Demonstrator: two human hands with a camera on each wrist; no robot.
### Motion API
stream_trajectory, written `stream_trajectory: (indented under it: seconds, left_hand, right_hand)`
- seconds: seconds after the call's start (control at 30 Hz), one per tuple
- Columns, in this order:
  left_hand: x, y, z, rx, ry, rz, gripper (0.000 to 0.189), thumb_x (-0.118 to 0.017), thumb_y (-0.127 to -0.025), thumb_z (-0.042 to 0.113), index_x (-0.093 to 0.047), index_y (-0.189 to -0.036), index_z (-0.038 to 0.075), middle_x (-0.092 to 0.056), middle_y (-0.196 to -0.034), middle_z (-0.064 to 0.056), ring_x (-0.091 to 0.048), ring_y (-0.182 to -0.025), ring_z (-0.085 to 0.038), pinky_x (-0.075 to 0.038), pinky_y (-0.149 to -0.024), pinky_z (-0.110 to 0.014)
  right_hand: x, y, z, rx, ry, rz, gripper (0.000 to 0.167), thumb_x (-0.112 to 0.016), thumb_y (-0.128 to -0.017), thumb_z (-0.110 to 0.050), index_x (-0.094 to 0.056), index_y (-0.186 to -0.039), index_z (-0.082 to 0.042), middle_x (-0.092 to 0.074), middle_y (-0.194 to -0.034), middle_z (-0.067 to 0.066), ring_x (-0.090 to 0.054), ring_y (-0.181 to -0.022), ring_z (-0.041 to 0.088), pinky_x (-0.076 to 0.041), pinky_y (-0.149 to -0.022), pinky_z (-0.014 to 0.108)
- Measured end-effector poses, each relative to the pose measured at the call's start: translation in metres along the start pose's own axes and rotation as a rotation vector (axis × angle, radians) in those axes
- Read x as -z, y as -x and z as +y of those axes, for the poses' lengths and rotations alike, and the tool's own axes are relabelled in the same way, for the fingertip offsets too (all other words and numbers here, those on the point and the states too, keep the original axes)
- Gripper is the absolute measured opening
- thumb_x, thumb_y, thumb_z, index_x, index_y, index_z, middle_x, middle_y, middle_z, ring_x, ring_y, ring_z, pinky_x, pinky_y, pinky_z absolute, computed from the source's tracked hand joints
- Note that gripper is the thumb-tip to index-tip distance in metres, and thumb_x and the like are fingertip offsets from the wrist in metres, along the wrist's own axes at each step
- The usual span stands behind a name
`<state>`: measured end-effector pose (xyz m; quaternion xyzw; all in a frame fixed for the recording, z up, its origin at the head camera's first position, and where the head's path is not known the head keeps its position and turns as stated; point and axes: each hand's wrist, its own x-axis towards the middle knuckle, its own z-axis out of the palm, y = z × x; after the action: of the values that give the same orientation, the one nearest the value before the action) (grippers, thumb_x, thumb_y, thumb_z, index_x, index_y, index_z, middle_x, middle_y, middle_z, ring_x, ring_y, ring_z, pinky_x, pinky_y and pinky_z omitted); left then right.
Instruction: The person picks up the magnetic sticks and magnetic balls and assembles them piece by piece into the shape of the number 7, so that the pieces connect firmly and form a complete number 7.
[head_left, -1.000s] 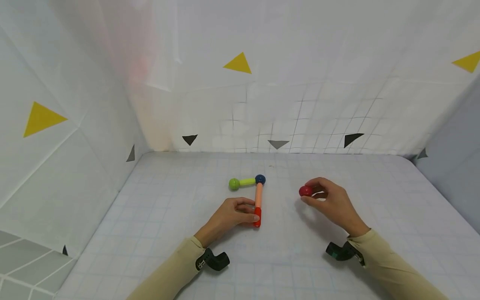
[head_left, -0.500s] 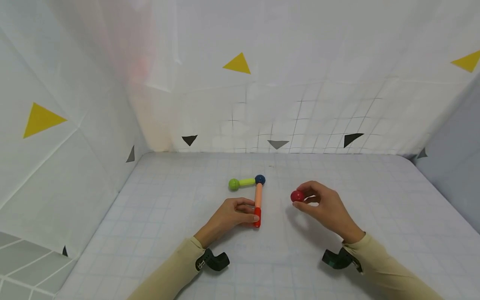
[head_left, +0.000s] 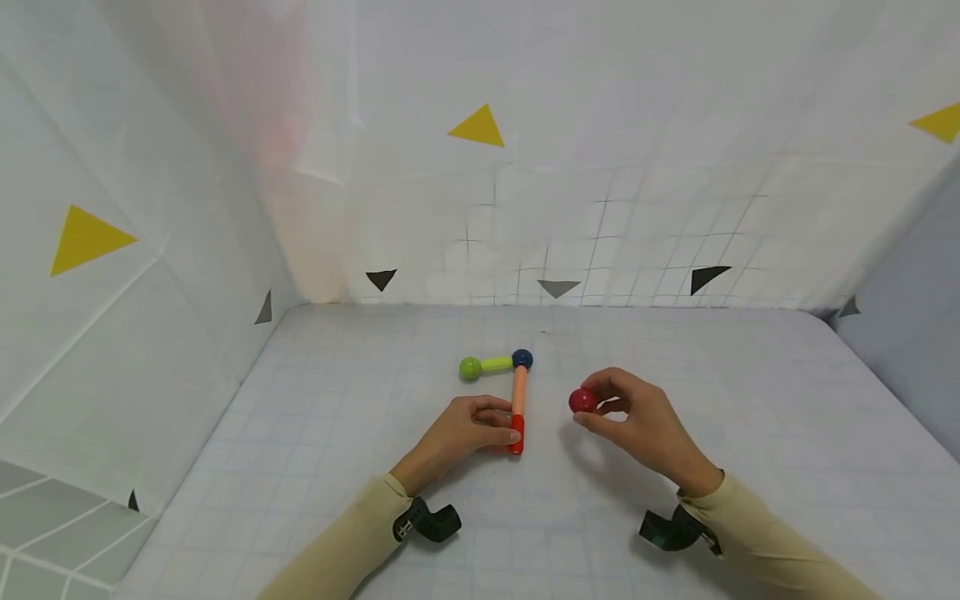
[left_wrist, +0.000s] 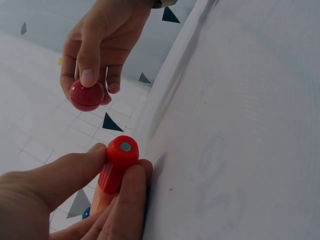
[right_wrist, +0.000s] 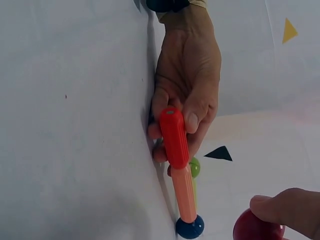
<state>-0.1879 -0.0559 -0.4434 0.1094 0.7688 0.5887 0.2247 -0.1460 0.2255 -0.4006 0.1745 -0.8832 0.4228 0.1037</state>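
My left hand pinches a red rod between thumb and fingers, low over the table. In line with it runs a peach rod, which meets a dark blue ball. From that ball a yellow-green rod extends left to a green ball. A small metal disc shows in the red rod's near end in the left wrist view. To the right, my right hand holds a red ball by thumb and fingertips, above the table and apart from the rods.
The white table has a faint grid. White sheeting with yellow and black triangles forms the back wall and left side. A grey panel borders the right. Each wrist wears a dark camera.
My right hand has carried the red ball left and slightly nearer to me, closer to the red rod. The left hand and the joined rods have stayed in place.
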Motion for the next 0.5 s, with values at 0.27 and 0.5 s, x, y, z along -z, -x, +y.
stream_trajectory:
  seconds: [0.27, 0.5]
  left_hand:
    - [0.000, -0.001, -0.001, 0.004, -0.003, 0.003, 0.043, -0.087, -0.088, 0.025, -0.071, -0.126, 0.012, -0.075, -0.103, 0.000, -0.067, -0.097, -0.018, -0.053, -0.088, -0.034]
    - [0.000, 0.000, -0.001, -0.014, -0.013, -0.001, 0.043, -0.086, -0.088, 0.026, -0.071, -0.126, 0.012, -0.075, -0.103, 0.001, -0.067, -0.097, -0.018, -0.053, -0.089, -0.034]
  right_hand:
    - [-0.005, 0.002, -0.005, 0.014, 0.000, -0.012, 0.039, -0.088, -0.084, -0.005, -0.066, -0.115, -0.007, -0.070, -0.107, 0.003, -0.069, -0.088, 0.018, -0.061, -0.079, 0.046]
    - [-0.004, 0.001, -0.012, 0.032, 0.015, -0.009, 0.038, -0.089, -0.083, -0.007, -0.066, -0.114, -0.007, -0.070, -0.107, 0.001, -0.068, -0.088, 0.016, -0.061, -0.078, 0.037]
